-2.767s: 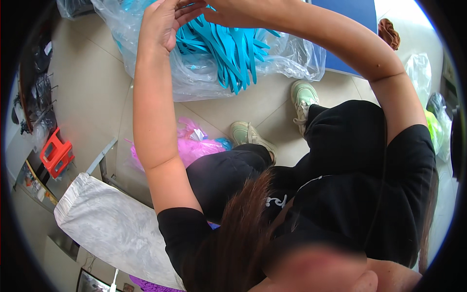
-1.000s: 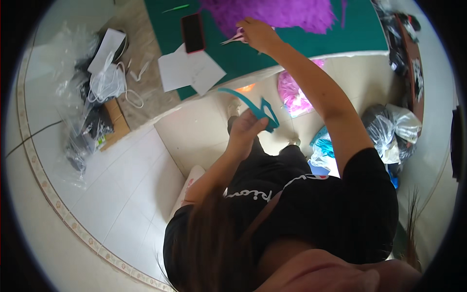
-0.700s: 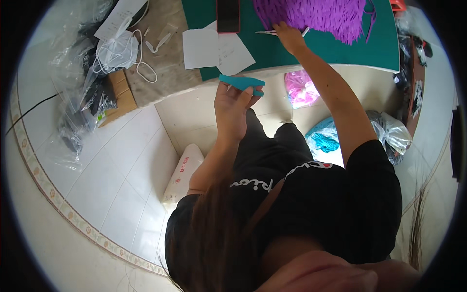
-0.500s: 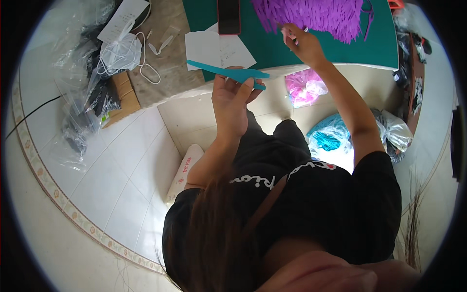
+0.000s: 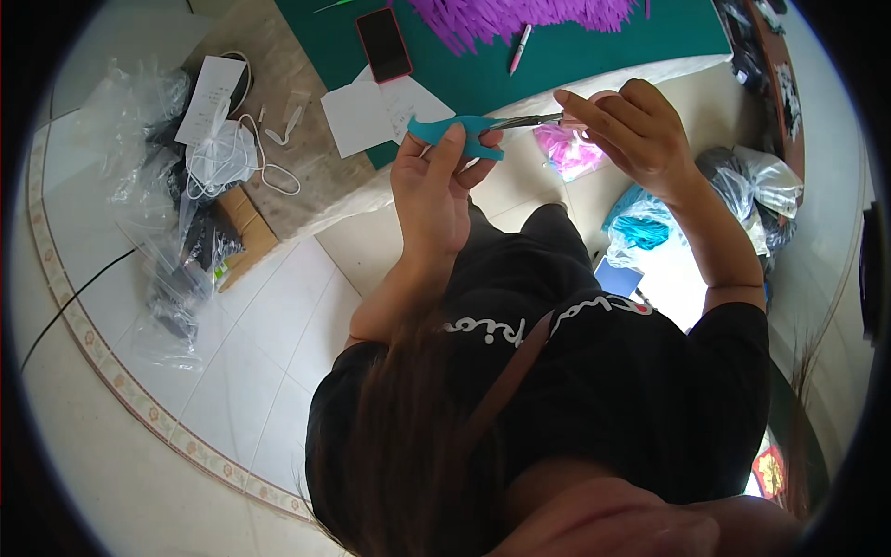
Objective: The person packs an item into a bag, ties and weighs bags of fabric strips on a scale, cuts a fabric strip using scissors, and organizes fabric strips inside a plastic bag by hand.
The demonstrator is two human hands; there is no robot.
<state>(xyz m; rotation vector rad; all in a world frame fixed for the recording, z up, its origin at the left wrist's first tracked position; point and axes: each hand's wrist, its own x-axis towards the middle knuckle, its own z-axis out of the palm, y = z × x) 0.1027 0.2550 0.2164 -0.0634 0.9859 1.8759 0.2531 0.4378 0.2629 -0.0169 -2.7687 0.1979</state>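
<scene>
My left hand [image 5: 434,176] pinches a folded turquoise strip [image 5: 445,130] of thin, flat material between thumb and fingers, above the table's front edge. A pair of scissors [image 5: 529,121] with pinkish handles is in my right hand [image 5: 640,135], its fingers around the handles. The metal blades point left and meet the strip's right end; whether they have cut into it I cannot tell. Beyond the hands, a pile of purple fringed strips [image 5: 520,17] lies on the green tabletop [image 5: 464,76], with a pink-and-white pen [image 5: 520,51] just in front of it.
A phone [image 5: 383,45] lies beside white papers [image 5: 357,116]. To the left are a white cable [image 5: 278,176], clear plastic bags [image 5: 139,186] and a cardboard piece [image 5: 246,227]. Under the table sits a pink bag [image 5: 568,153]; a bag of turquoise material [image 5: 640,230] stands to its right.
My right hand has come back from the purple pile toward my left hand and now holds scissors against the strip. The turquoise strip is bunched shorter in my left hand. The view has shifted.
</scene>
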